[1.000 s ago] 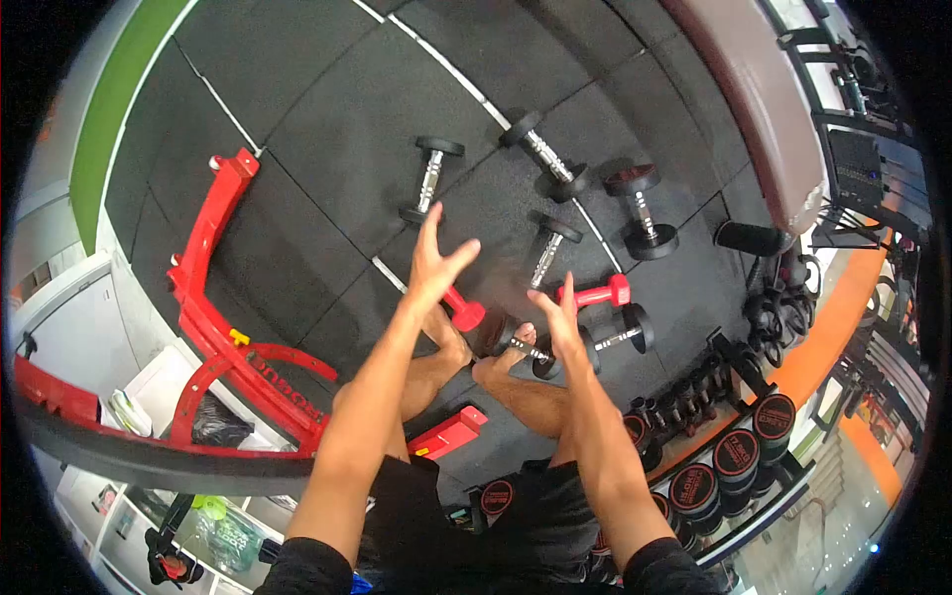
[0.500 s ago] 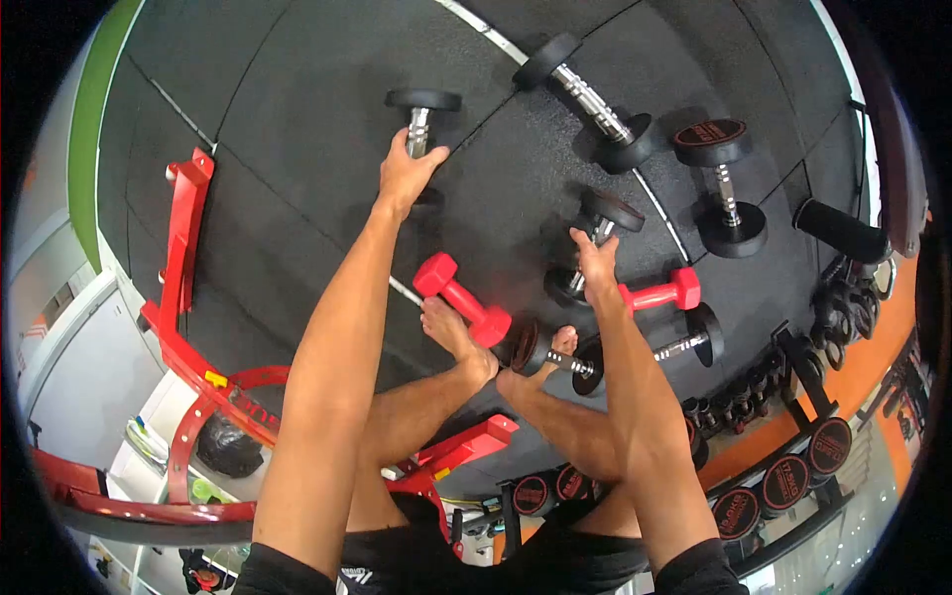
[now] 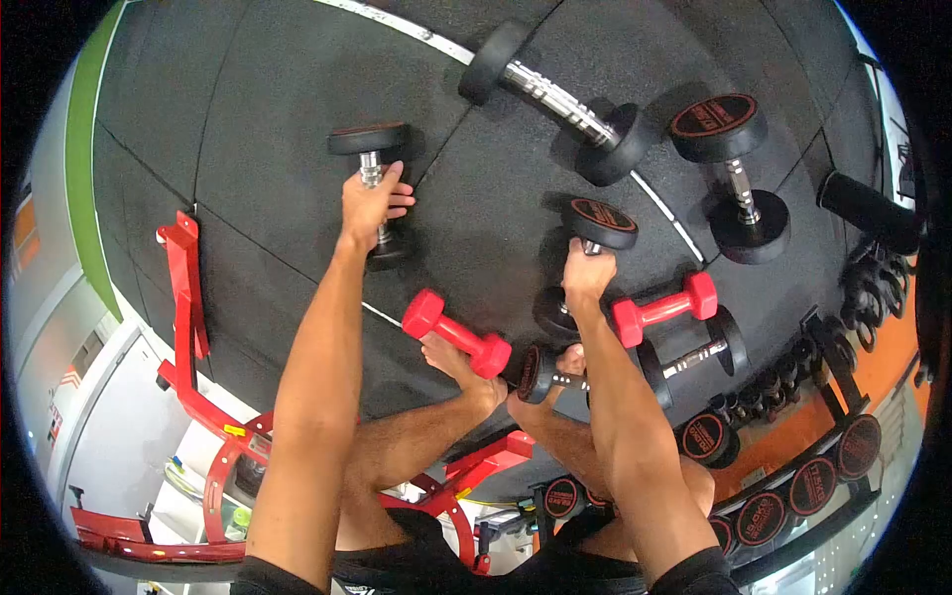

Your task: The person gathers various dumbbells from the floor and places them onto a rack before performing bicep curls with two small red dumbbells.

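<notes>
Covering the whole scene, the black rubber floor (image 3: 278,129) carries a red frame (image 3: 188,327) at the left and a rack of black dumbbells (image 3: 793,486) at the near right. A large chrome-handled dumbbell (image 3: 555,94) lies far off. The left hand (image 3: 369,203) is clenched around the handle of a small black dumbbell (image 3: 369,139) at far left; the right hand (image 3: 587,276) grasps another black dumbbell (image 3: 598,223). Two red dumbbells (image 3: 456,335) lie nearer, beside bare feet (image 3: 466,372).
</notes>
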The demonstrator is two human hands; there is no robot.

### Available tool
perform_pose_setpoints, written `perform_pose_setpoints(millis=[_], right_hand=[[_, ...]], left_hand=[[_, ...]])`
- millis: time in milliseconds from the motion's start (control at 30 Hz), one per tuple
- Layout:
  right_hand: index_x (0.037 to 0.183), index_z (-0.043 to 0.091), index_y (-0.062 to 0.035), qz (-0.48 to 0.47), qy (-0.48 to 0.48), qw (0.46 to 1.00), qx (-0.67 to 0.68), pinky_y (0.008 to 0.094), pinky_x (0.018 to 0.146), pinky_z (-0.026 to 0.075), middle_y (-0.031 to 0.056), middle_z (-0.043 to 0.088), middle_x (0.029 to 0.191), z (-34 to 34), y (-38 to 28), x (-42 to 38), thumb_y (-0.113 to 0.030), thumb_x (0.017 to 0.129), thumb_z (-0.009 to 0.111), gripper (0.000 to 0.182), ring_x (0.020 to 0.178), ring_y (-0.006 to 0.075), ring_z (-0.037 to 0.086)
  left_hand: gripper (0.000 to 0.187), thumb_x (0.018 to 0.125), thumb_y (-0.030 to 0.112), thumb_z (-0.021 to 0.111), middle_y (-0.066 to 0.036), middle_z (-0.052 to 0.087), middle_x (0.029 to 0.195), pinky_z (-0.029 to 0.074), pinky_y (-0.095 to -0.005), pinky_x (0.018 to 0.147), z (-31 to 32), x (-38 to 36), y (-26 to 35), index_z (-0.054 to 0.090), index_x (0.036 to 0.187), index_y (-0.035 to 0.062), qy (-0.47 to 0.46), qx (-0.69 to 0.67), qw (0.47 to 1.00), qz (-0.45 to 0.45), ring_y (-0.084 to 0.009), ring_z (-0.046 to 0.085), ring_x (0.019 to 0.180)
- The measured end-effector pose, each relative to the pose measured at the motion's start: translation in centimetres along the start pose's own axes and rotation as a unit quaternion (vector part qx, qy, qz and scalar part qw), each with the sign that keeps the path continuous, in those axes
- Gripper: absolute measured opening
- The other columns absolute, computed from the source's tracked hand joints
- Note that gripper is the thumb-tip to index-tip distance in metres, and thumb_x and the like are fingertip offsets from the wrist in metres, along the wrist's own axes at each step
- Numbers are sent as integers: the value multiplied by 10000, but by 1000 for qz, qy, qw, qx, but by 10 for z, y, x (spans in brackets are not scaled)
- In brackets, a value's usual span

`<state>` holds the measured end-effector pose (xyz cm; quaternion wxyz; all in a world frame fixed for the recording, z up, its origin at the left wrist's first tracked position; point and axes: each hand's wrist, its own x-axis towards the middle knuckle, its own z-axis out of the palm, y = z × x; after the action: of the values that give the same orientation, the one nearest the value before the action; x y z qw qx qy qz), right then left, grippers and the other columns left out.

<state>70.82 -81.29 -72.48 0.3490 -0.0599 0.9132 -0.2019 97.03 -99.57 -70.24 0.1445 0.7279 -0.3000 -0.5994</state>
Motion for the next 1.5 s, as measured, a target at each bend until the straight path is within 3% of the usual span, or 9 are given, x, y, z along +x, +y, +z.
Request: perform_pose_setpoints(millis=[100, 133, 333, 667, 933, 1033, 1100, 1267, 1500], right_hand=[[777, 667, 96, -64, 37, 997, -31, 455, 713, 509, 263, 678, 757, 3, 5, -1, -165, 739, 671, 264, 769, 393, 693], [770, 651, 90, -52, 49, 997, -31, 433, 709, 502, 224, 674, 699, 3, 1, -3, -143, 741, 671, 236, 696, 316, 697], [751, 646, 101, -59, 36, 998, -11, 446, 698, 507, 260, 666, 727, -2, -4, -5, -153, 738, 663, 255, 751, 386, 691], [773, 660, 95, -59, 35, 997, -38, 464, 720, 516, 295, 659, 777, 0, 1, -4, -182, 741, 661, 279, 797, 432, 678], [824, 667, 93, -32, -7, 999, -16, 472, 778, 511, 307, 665, 822, -6, 6, 4, -212, 753, 665, 313, 853, 442, 673], [637, 601, 39, 79, -140, 984, 76, 418, 436, 466, 165, 601, 544, -9, 21, 23, -195, 775, 658, 277, 419, 280, 582], [577, 549, 6, 65, -141, 982, 106, 369, 332, 390, 113, 537, 479, -18, 12, 14, -167, 778, 651, 284, 337, 209, 514], [543, 459, -79, 93, -222, 948, 209, 334, 298, 323, 34, 445, 455, -68, 4, -57, -66, 774, 632, 288, 311, 169, 423], [661, 509, -45, 69, -335, 914, 218, 295, 315, 331, 18, 465, 494, -187, -12, -203, -65, 811, 635, 197, 336, 132, 426]], left_hand=[[338, 854, 305, 753, -101, 657, 717, 512, -281, 483, -2, 1, -2, 589, 931, 20, -3, 18, 1000, -1, -178, 647, 564], [329, 846, 301, 761, -96, 645, 678, 504, -276, 461, -3, 1, -2, 589, 900, 26, -2, 33, 999, 9, -173, 631, 523], [372, 830, 276, 768, -2, 496, 544, 355, -278, 360, 12, 0, 0, 500, 664, 79, 76, 20, 997, -1, -93, 428, 392], [252, 851, 123, 666, 17, 425, 501, 328, -283, 347, 48, -57, 6, 481, 682, 99, -43, -79, 995, -36, -103, 391, 371], [237, 867, 115, 669, 5, 450, 495, 334, -267, 332, 62, -185, 33, 504, 701, 74, -103, -135, 984, -57, -93, 419, 367], [272, 880, 125, 668, 12, 429, 489, 328, -275, 343, 55, -233, 32, 468, 699, 91, -108, -158, 977, -93, -97, 404, 368], [280, 875, 134, 673, 14, 431, 494, 329, -280, 353, 46, -253, 30, 468, 687, 98, -104, -179, 973, -102, -94, 394, 368], [237, 886, 103, 644, 25, 437, 492, 346, -259, 351, 29, -297, 17, 503, 697, 87, -100, -212, 965, -119, -79, 418, 373], [144, 876, 96, 619, 19, 462, 518, 351, -239, 355, 6, -403, 32, 547, 756, 64, -128, -199, 960, -148, -70, 427, 378]])
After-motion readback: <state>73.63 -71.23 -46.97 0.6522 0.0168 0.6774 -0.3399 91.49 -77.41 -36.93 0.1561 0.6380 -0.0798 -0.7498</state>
